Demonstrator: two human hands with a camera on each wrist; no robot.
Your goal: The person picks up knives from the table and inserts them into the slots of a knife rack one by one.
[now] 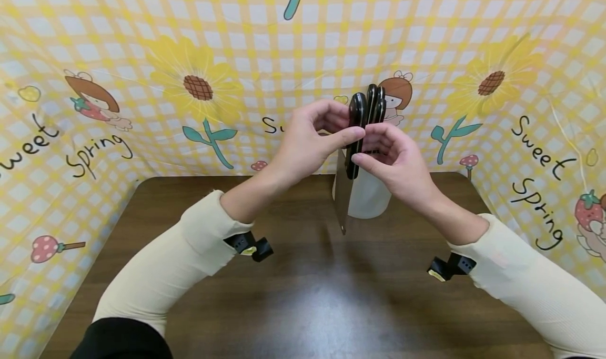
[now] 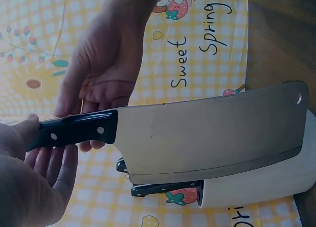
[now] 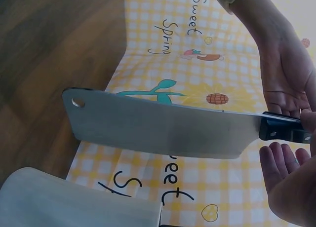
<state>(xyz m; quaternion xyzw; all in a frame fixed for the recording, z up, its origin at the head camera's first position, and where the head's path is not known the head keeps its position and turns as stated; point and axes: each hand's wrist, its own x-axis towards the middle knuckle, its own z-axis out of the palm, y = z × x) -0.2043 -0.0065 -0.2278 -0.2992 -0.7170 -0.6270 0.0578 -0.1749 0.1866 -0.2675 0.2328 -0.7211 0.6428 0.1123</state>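
A cleaver with a black riveted handle (image 1: 357,118) and a broad metal blade (image 2: 212,135) hangs upright, blade down. My left hand (image 1: 309,138) pinches the upper handle between thumb and fingers. Lower on the handle, my right hand (image 1: 401,161) grips near the blade, its thumb on the side and its fingers behind. A white rounded knife holder (image 1: 371,196) stands just beyond the blade, and other black knife handles (image 1: 377,98) rise from it. The right wrist view shows the cleaver blade (image 3: 163,123) apart from the holder (image 3: 79,200).
A brown wooden table (image 1: 284,290) lies under both arms. Yellow checked cloth (image 1: 303,48) with flowers and lettering walls the back and sides, close behind the knife holder.
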